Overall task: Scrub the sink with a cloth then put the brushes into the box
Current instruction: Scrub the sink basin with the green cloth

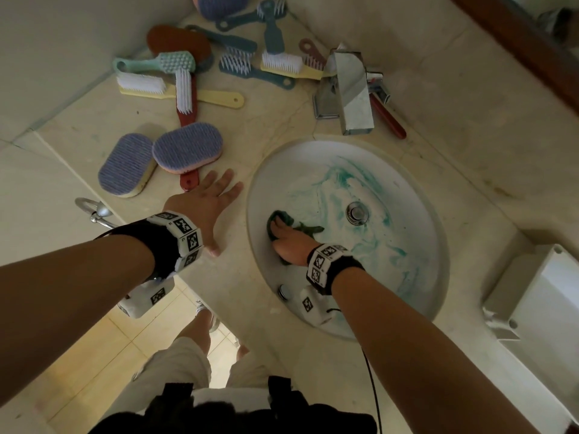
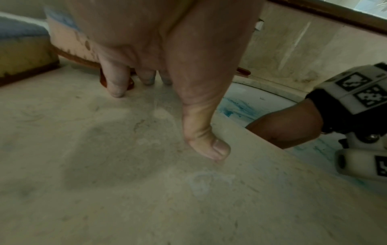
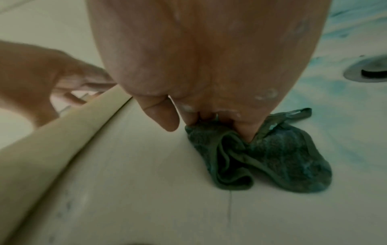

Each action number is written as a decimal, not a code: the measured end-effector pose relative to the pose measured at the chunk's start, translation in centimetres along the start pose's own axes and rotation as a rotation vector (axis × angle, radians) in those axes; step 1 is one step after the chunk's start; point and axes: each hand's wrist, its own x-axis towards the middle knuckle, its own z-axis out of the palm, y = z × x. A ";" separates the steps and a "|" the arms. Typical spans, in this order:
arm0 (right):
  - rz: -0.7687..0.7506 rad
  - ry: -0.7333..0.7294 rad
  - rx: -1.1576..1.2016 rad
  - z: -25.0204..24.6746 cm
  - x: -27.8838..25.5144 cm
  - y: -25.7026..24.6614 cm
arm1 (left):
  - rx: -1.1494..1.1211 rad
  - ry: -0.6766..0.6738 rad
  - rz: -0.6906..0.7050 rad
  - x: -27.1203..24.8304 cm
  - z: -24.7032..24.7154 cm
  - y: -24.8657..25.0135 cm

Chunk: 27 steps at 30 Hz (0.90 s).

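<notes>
1. Pressing a crumpled dark green cloth [image 3: 261, 159] against the sink's [image 1: 416, 195] left inner wall, the right hand [image 1: 289, 244] grips it with curled fingers.
2. Left hand [image 1: 205, 203] lies flat, fingers spread, on the tabletop [image 2: 125, 190] beside the rim.
3. Brushes [image 1: 185, 89] lie scattered at upper left; a white box [image 1: 539, 296] sits at right.
4. Drain [image 1: 356, 212] lies right of the cloth, bare basin between.

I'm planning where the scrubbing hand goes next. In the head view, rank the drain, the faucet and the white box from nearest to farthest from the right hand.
From the right hand, which presses the green cloth on the basin's left wall:
1. Drain, mid-basin, just right of the hand.
2. Faucet, on the counter behind the sink.
3. White box, at the counter's far right edge.
</notes>
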 end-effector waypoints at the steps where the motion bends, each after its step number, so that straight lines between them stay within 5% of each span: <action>1: -0.006 0.000 -0.007 0.0 0.2 0.0 | -0.003 0.003 -0.001 0.0 0.0 0.0; 10: -0.060 -0.035 -0.050 3.1 0.1 1.4 | 0.006 0.012 -0.007 -0.3 -0.1 0.3; 17: -0.050 0.054 -0.089 -0.3 2.7 0.2 | -0.058 0.061 -0.057 -1.2 0.4 1.2; 27: -0.081 -0.075 -0.113 3.0 -0.4 3.2 | -0.151 0.123 -0.087 -2.1 2.7 1.0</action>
